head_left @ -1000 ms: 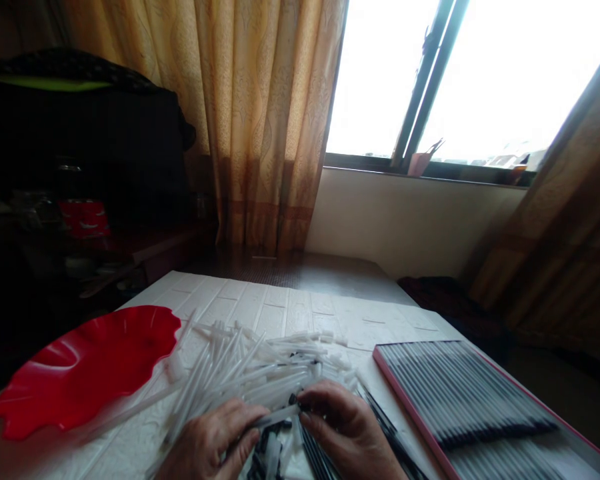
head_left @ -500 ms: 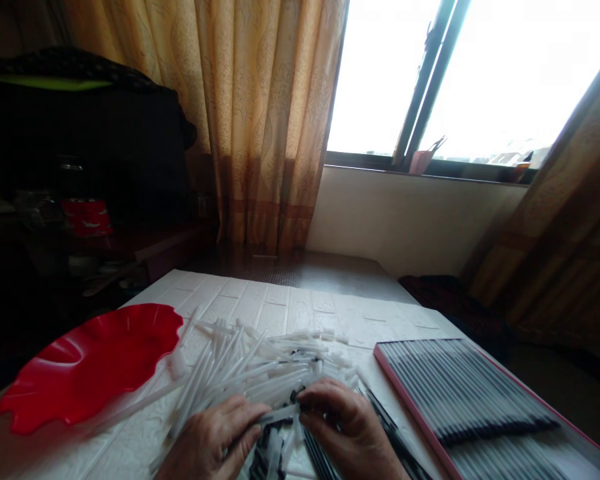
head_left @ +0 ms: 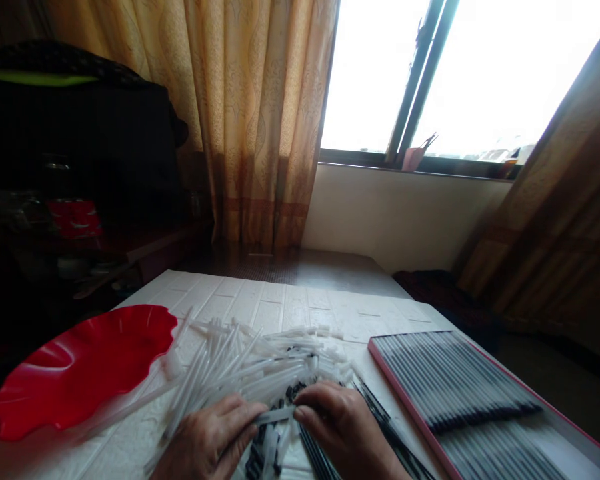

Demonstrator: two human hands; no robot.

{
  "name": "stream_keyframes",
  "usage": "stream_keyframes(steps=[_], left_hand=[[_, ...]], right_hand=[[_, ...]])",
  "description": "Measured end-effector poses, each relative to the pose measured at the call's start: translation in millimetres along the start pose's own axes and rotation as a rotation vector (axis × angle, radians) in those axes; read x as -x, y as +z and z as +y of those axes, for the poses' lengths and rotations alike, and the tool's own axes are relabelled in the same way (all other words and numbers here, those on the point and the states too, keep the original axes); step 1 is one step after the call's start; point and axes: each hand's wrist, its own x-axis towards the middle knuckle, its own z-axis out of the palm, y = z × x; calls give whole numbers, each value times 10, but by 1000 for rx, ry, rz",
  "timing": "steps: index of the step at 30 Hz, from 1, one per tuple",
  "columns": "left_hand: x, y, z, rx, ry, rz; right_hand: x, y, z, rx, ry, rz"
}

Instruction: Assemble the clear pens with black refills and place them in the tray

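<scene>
White brick-patterned tabletop spread wide, pink-rimmed tray of lined-up tubes at right, scalloped red dish at left, loose heap of translucent tubes between! Left hand and right hand, fingers pinched narrow, grip opposite ends of one translucent plastic tube, just above black pieces. Looks light, stiffish, probably slick: best pinched near the ends, gently, lest it bend.

Left hand and right hand hold a tube before the pile, plate to its left, box right.
</scene>
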Motion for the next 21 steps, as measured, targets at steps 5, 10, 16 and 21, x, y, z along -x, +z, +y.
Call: stream_keyframes(steps=[5,10,16,21], left_hand=[[27,24,-34,55,-2,-55],[44,35,-54,126,-38,-101],[23,34,-27,93,-9,-49],[23,53,-29,-45,13,62]], right_hand=[[-21,-47,-99,204,-50,-62],[22,29,-35,259,-41,-26],[44,76,9,138,102,-71],[-24,-83,-177,-10,126,-82]])
